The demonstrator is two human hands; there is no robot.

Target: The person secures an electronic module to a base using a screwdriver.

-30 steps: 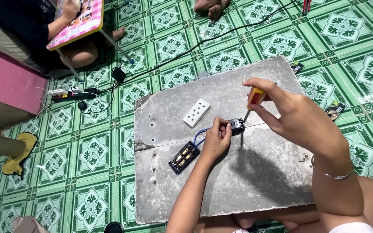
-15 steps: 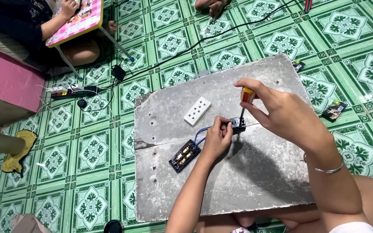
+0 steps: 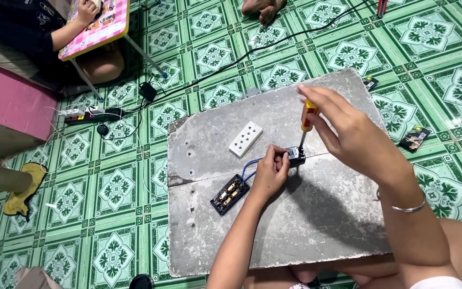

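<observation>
My right hand [image 3: 348, 131] grips a screwdriver [image 3: 306, 120] with a yellow and red handle, held upright with its tip down in a small black electrical part [image 3: 295, 156]. My left hand [image 3: 269, 172] pinches that part and holds it on the grey board [image 3: 290, 225]. Blue wires [image 3: 248, 168] run from it to a black switch base [image 3: 230, 194] lying to the left. A white socket plate [image 3: 245, 139] lies apart, further up the board.
The board rests on green patterned floor tiles [image 3: 108, 192]. A power strip [image 3: 89, 113] and black cables [image 3: 231, 59] lie at upper left. Another person sits at a small pink folding table [image 3: 100, 29]. Small black items [image 3: 414, 137] lie right of the board.
My right hand has shifted slightly, bringing the screwdriver more upright over the black part. My left hand stays on the part.
</observation>
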